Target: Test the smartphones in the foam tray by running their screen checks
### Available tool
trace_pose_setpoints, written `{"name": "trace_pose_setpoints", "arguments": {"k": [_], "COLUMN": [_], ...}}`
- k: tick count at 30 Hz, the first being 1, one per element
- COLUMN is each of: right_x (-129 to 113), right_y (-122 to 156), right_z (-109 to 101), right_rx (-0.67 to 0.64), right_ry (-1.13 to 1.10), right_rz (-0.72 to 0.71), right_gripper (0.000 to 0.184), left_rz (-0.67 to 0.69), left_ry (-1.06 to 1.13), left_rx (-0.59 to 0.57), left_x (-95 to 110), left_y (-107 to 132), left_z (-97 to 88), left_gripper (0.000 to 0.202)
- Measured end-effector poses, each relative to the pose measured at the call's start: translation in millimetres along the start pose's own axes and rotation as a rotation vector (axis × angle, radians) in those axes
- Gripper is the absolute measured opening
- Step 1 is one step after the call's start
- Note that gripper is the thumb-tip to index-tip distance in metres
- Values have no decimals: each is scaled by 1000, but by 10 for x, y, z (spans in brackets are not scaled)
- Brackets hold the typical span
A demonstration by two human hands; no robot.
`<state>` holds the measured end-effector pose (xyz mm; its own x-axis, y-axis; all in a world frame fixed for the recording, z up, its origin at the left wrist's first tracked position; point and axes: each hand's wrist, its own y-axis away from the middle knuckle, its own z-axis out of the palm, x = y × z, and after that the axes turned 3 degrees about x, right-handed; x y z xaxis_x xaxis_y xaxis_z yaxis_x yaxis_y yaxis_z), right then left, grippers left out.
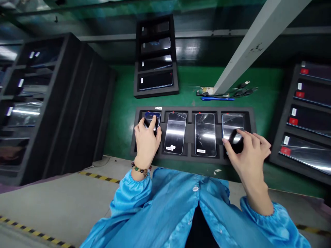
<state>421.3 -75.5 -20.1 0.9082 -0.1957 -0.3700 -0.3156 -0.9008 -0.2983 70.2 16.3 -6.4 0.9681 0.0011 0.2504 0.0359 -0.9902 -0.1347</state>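
A black foam tray (192, 110) lies on the green bench and holds several phones in a row. My left hand (146, 139) rests on the leftmost phone (152, 119), fingers curled over a small dark thing I cannot make out. My right hand (249, 151) is over the rightmost phone (232, 124), its thumb and fingers closed round a small round black object (235, 142). Two phones (176, 132) (205, 134) lie untouched between my hands, each with a glossy film and a white label.
A second foam tray (156, 91) with phones stands behind. Tall black foam racks (51, 103) stand at the left and another rack (305, 117) at the right. A grey post (248, 48), cables (240, 91) and a blue pen (217, 99) lie beyond the tray.
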Motion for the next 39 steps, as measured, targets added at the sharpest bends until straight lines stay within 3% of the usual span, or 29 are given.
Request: {"name": "trace_pose_setpoints", "arguments": {"k": [9,18,22,24,27,30,34,39], "right_x": [-58,-30,-251,-442,-743,-955,-1057,-1086], "right_y": [49,4,25,40,52,41,-3,-47], "right_z": [53,91,54,60,122,218,318,354], "right_rx": [7,25,46,28,-81,-154,-167,-158], "right_ry": [14,-10,-35,-95,-216,-212,-158,-149], "right_rz": [38,70,26,-40,-137,-176,-176,-172], "right_gripper": [75,68,56,49,54,58,58,53], "left_rz": [-59,-78,-52,-26,19,92,198,235], "left_ry": [-5,8,57,84,141,215,247,223], "left_rx": [-21,-18,-23,28,128,142,101,57], "left_x": [72,87,27,-44,-210,-361,-390,-314], "left_y": [-1,-12,-28,-72,-177,-246,-185,-85], "left_z": [-28,-62,-119,-137,-133,-105,-55,10], "left_gripper": [58,57,62,63,61,63,58,50]}}
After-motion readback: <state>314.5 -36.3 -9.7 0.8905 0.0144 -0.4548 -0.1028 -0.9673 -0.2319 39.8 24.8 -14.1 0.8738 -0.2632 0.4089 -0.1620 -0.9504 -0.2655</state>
